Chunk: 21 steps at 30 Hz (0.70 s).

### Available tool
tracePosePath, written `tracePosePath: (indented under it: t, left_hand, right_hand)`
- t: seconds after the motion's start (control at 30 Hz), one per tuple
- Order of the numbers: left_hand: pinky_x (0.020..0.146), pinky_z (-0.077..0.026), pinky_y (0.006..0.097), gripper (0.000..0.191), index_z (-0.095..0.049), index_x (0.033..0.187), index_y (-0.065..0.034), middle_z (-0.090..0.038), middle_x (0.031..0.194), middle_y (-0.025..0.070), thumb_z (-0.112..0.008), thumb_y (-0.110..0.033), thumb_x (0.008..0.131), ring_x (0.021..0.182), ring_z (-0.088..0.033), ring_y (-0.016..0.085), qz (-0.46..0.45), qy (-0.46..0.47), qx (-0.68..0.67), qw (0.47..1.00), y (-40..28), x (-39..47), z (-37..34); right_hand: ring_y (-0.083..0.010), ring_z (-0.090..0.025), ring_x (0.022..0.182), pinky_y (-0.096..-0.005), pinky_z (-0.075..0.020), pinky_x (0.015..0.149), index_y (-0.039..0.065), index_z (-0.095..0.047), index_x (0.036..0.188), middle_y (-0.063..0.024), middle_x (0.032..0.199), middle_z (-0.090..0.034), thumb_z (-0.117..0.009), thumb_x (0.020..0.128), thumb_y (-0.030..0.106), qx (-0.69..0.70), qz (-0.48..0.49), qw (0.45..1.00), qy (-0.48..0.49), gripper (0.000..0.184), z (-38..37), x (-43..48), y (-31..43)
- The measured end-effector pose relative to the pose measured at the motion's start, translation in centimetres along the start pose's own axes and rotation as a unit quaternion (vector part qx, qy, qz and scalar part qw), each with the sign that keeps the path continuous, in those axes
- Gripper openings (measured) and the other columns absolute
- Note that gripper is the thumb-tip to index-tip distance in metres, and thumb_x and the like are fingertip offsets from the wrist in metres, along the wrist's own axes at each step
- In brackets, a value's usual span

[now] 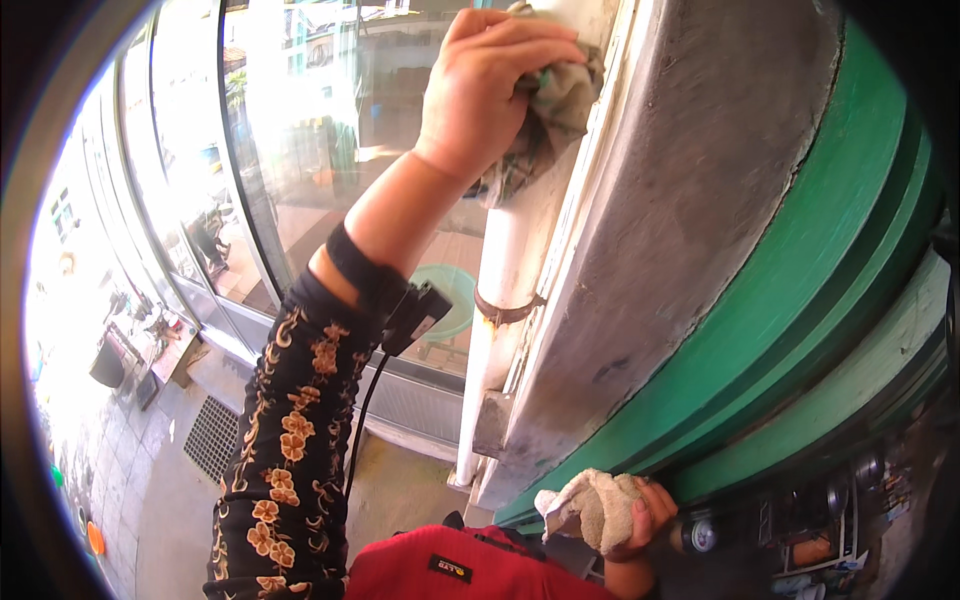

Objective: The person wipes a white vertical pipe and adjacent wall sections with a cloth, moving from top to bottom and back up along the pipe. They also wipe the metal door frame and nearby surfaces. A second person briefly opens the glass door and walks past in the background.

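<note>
My left hand (pixel 480 90) is raised at the top centre, its fingers closed over a crumpled grey-green patterned cloth (pixel 559 105). The cloth lies against the upper part of a white pipe (pixel 491 262) and the pale wall strip beside it. At the lower right, my right hand (pixel 649 517) grips a bunched beige terry cloth (pixel 600 506), close below the green painted frame (pixel 757 300). A black strap with a small cabled device (pixel 416 319) sits around my left wrist, above a black floral sleeve.
A rusty clamp (pixel 510 309) rings the pipe. Left of it stand glass panels (pixel 300 150) in metal frames, with a pale green basin (pixel 442 300) seen through the glass. A grey wall edge (pixel 690 150) adjoins the green frame. A floor grate (pixel 212 439) lies lower left; cluttered shelves (pixel 814 525) stand lower right.
</note>
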State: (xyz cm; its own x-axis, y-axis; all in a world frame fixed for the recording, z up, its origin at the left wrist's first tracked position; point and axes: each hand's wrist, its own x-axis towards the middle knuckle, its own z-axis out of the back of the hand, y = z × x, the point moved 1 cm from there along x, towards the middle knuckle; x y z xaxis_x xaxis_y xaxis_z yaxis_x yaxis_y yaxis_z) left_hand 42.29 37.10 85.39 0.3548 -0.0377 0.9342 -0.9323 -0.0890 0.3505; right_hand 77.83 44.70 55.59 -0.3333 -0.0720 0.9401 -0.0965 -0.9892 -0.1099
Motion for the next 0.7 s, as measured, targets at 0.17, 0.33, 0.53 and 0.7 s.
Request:
tracePosePath:
  t: [0.17, 0.33, 0.53, 0.7]
  left_hand:
    - [0.094, -0.042, 0.0334, 0.040, -0.075, 0.096, -0.0165, -0.070, 0.115, -0.0038, -0.060, 0.007, 0.067, 0.103, -0.056, 0.024, 0.026, 0.028, 0.029, 0.999, -2.1, -3.0, -0.5]
    - [0.088, -0.040, 0.0317, 0.031, -0.075, 0.090, -0.0176, -0.071, 0.116, -0.0049, -0.067, 0.002, 0.068, 0.094, -0.055, 0.020, 0.103, 0.131, -0.039, 0.985, -4.9, -11.5, 1.8]
    - [0.090, -0.047, 0.0371, 0.023, -0.073, 0.086, -0.0116, -0.071, 0.110, 0.0004, -0.070, -0.002, 0.066, 0.096, -0.057, 0.026, 0.269, 0.265, -0.167, 0.911, -9.4, -21.0, 7.8]
    - [0.096, -0.045, 0.0349, 0.024, -0.072, 0.086, -0.0086, -0.070, 0.109, 0.0060, -0.067, 0.005, 0.068, 0.104, -0.059, 0.025, 0.555, 0.167, -0.160, 0.799, -15.1, -27.6, 15.6]
  right_hand:
    - [-0.0325, -0.054, 0.097, -0.0408, -0.0498, 0.083, 0.009, -0.041, 0.132, -0.0190, 0.114, -0.059, -0.063, 0.094, 0.034, -0.006, -0.008, 1.000, 0.007, 0.050, 0.2, 0.0, 0.1]
    - [-0.0321, -0.055, 0.098, -0.0408, -0.0506, 0.083, 0.009, -0.043, 0.131, -0.0185, 0.114, -0.059, -0.064, 0.094, 0.031, 0.000, -0.022, 1.000, 0.007, 0.048, 0.1, 0.0, 0.3]
    - [-0.0305, -0.055, 0.098, -0.0407, -0.0509, 0.084, 0.009, -0.046, 0.129, -0.0174, 0.113, -0.060, -0.063, 0.095, 0.026, -0.016, -0.003, 0.999, -0.033, 0.042, -0.7, 0.3, 0.1]
    - [-0.0321, -0.057, 0.096, -0.0431, -0.0499, 0.086, 0.007, -0.045, 0.128, -0.0192, 0.111, -0.061, -0.062, 0.096, 0.026, -0.018, 0.016, 1.000, -0.020, 0.041, -0.6, 0.5, 0.0]
